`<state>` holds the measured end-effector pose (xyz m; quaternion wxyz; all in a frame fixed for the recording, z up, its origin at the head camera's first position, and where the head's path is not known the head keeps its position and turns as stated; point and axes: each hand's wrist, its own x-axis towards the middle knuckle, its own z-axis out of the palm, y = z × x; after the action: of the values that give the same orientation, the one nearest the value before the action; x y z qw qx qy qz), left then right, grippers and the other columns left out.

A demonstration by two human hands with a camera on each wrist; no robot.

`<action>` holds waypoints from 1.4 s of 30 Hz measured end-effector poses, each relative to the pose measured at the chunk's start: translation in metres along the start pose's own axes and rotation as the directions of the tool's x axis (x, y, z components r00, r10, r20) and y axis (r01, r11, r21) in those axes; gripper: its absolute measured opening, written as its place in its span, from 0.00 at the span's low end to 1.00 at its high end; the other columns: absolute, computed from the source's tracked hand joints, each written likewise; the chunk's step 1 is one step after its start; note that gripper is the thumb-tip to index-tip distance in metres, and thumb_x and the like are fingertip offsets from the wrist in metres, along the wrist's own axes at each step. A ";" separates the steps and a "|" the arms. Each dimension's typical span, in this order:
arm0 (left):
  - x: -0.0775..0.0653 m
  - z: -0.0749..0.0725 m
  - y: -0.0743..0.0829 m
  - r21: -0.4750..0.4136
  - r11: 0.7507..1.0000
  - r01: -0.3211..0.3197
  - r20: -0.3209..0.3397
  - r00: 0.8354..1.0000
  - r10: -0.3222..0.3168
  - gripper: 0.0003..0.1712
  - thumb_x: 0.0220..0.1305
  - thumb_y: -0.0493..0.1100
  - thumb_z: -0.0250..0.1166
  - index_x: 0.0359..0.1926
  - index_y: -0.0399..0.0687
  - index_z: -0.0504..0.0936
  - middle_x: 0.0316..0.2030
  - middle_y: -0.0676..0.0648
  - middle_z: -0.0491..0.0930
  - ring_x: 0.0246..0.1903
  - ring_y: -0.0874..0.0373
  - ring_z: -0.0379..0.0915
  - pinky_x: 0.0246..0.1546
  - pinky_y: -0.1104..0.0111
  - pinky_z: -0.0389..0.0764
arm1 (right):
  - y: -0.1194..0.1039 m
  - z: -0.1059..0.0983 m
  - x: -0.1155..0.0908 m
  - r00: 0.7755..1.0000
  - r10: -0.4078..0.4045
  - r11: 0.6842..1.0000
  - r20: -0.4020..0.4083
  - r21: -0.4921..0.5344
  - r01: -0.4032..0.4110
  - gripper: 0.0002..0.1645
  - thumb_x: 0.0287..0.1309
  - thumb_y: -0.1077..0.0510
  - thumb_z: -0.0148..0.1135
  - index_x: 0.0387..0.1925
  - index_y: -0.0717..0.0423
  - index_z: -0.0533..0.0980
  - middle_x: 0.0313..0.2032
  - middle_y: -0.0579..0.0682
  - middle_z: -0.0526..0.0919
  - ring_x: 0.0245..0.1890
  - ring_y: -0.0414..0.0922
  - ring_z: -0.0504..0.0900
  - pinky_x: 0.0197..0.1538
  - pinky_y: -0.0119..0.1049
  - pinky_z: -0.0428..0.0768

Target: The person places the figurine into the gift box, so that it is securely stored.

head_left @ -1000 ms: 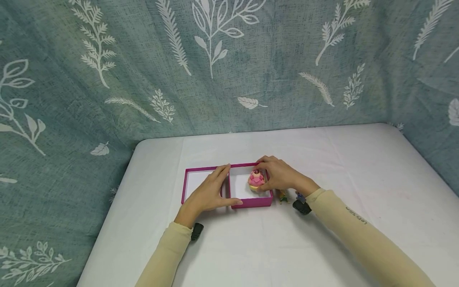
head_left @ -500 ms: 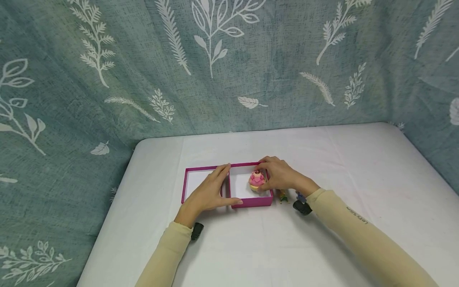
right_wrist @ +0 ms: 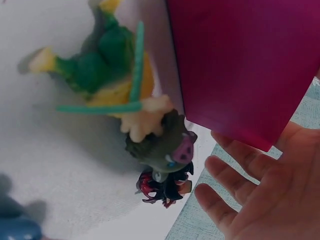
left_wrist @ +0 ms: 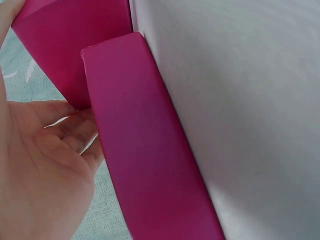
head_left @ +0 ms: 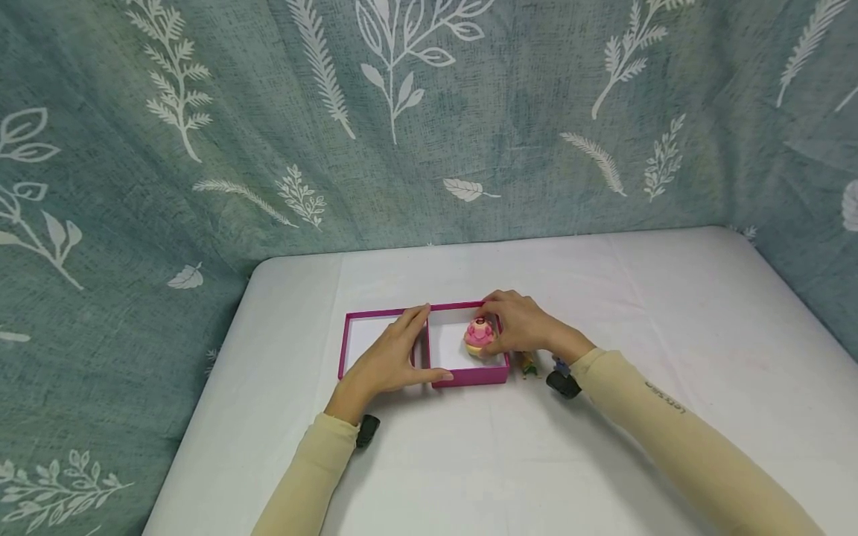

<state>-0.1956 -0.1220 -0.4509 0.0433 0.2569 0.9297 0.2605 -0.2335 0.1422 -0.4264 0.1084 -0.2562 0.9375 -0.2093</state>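
Note:
A pink toy figurine (head_left: 479, 335) with a yellow base stands inside the open magenta box (head_left: 469, 377). My right hand (head_left: 523, 324) reaches over the box's right wall and pinches the figurine between thumb and index finger. In the right wrist view the other fingers (right_wrist: 227, 175) lie outside the box wall; the thumb is hidden. My left hand (head_left: 389, 365) spans the box's left side, thumb at the near corner and fingers at the far corner, and holds it. The left wrist view shows these fingers (left_wrist: 75, 127) around the box's corner.
A second magenta tray, probably the lid (head_left: 343, 346), lies left of the box, partly under my left hand. Right of the box lie a green and yellow figurine (right_wrist: 102, 60), a dark red-and-black figurine (right_wrist: 165, 187) and a blue thing (right_wrist: 17, 227). A white cloth (head_left: 429, 461) covers the table.
Almost nothing differs. The figurine shifts very slightly inside the box, and both hands keep their places.

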 end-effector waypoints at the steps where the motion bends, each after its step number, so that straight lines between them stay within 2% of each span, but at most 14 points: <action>1: 0.000 0.000 0.000 0.002 1.000 0.001 0.001 1.000 -0.001 0.67 0.46 0.75 0.69 0.77 0.49 0.50 0.74 0.48 0.55 0.71 0.52 0.58 0.69 0.54 0.65 | 0.000 0.000 0.000 1.000 0.000 1.000 0.001 -0.001 0.000 0.36 0.41 0.44 0.79 0.54 0.52 0.80 0.60 0.58 0.74 0.63 0.59 0.68 0.65 0.63 0.63; 11: 0.000 -0.001 0.001 0.000 1.000 0.002 -0.001 1.000 -0.002 0.66 0.46 0.74 0.69 0.77 0.49 0.50 0.74 0.48 0.55 0.71 0.51 0.58 0.69 0.54 0.65 | -0.002 0.004 0.000 1.000 0.016 1.000 -0.020 0.006 -0.016 0.36 0.41 0.43 0.79 0.53 0.51 0.79 0.57 0.56 0.76 0.61 0.59 0.70 0.63 0.64 0.64; 19: 0.000 -0.001 0.000 -0.004 1.000 0.002 0.004 1.000 -0.002 0.66 0.47 0.74 0.69 0.78 0.51 0.49 0.74 0.48 0.55 0.71 0.52 0.57 0.69 0.54 0.65 | -0.004 0.005 -0.002 0.998 0.053 0.999 -0.016 0.015 -0.052 0.37 0.41 0.44 0.79 0.54 0.51 0.78 0.58 0.56 0.76 0.62 0.60 0.68 0.65 0.64 0.61; 24: -0.001 0.000 0.000 -0.008 1.000 -0.006 -0.004 1.000 0.006 0.66 0.47 0.74 0.69 0.77 0.49 0.50 0.74 0.47 0.55 0.71 0.51 0.58 0.69 0.53 0.65 | -0.005 0.007 -0.003 0.996 0.083 0.996 -0.009 0.036 -0.083 0.38 0.42 0.44 0.78 0.57 0.50 0.77 0.59 0.58 0.74 0.65 0.61 0.65 0.67 0.65 0.56; 32: -0.001 0.000 0.001 -0.006 1.000 -0.002 0.004 1.000 0.002 0.66 0.47 0.74 0.69 0.78 0.51 0.49 0.74 0.48 0.55 0.71 0.51 0.58 0.69 0.53 0.65 | -0.005 0.008 -0.006 0.997 0.063 0.997 -0.039 0.038 -0.062 0.36 0.41 0.47 0.79 0.55 0.50 0.78 0.58 0.59 0.74 0.66 0.64 0.62 0.67 0.66 0.52; 39: -0.001 0.000 0.001 -0.002 1.000 0.005 0.003 1.000 -0.005 0.66 0.47 0.74 0.69 0.78 0.53 0.48 0.74 0.49 0.54 0.71 0.52 0.58 0.69 0.54 0.65 | -0.007 0.010 -0.007 0.995 0.087 0.996 -0.047 0.034 -0.085 0.36 0.42 0.48 0.79 0.56 0.51 0.77 0.61 0.62 0.72 0.72 0.68 0.52 0.69 0.68 0.48; 42: -0.002 0.000 0.001 0.000 1.000 0.007 0.007 1.000 -0.007 0.66 0.47 0.74 0.69 0.78 0.53 0.48 0.74 0.49 0.54 0.71 0.52 0.58 0.69 0.54 0.65 | -0.007 0.012 -0.006 0.994 0.094 0.995 -0.050 0.028 -0.093 0.35 0.42 0.47 0.79 0.54 0.50 0.77 0.60 0.62 0.72 0.72 0.68 0.51 0.69 0.68 0.48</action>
<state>-0.1936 -0.1217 -0.4506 0.0474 0.2542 0.9304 0.2596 -0.2220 0.1360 -0.4330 0.0970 -0.2051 0.9481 -0.2226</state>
